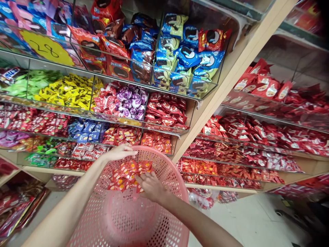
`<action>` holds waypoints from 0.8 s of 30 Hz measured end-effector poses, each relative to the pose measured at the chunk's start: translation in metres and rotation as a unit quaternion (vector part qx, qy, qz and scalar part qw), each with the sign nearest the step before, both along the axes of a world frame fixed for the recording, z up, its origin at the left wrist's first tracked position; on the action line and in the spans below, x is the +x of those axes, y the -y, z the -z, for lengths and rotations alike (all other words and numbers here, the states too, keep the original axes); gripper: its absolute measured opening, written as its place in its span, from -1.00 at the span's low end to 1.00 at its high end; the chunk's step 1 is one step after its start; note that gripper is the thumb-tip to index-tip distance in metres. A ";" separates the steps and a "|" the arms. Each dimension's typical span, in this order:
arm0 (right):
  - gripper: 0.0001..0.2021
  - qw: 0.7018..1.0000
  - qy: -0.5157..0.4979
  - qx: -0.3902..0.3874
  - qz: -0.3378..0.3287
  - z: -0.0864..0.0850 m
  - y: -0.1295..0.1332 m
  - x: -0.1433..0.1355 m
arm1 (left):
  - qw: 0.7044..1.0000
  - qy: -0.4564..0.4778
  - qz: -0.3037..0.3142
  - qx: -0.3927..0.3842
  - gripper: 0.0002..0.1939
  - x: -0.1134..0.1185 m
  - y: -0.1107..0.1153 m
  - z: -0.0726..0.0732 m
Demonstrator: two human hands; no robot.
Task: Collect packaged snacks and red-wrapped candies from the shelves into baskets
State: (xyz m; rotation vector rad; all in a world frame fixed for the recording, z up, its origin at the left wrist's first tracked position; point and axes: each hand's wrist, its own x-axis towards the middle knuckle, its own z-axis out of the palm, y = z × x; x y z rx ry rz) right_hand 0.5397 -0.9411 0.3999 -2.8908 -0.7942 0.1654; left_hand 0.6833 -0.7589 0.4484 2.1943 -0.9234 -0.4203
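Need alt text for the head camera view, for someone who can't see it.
Left hand grips the far rim of a pink perforated basket; right hand touches red candy packets inside. Beyond, divided shelves hold colorful wrapped sweets.

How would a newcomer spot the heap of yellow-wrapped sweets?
Left of the slanting wooden post, find the big yellow sign reading 28. In the row just below, look between the green packets and the red and purple sweets. The yellow-wrapped sweets form that row's only bright yellow heap.
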 end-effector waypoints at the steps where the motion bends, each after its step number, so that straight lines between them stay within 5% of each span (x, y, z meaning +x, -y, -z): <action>1: -0.40 0.999 0.032 -0.032 -0.019 0.001 -0.002 0.001 | 1.000 -0.002 -0.002 -0.001 -0.50 0.000 0.000 -0.001; 9: -0.81 0.978 0.153 -0.093 -0.109 0.022 -0.007 0.017 | 1.000 -0.009 -0.016 -0.005 -0.52 -0.003 -0.002 -0.004; 24: -0.65 0.975 0.179 -0.097 -0.087 0.034 0.002 0.019 | 0.999 -0.015 -0.027 -0.023 -0.52 -0.003 -0.004 -0.003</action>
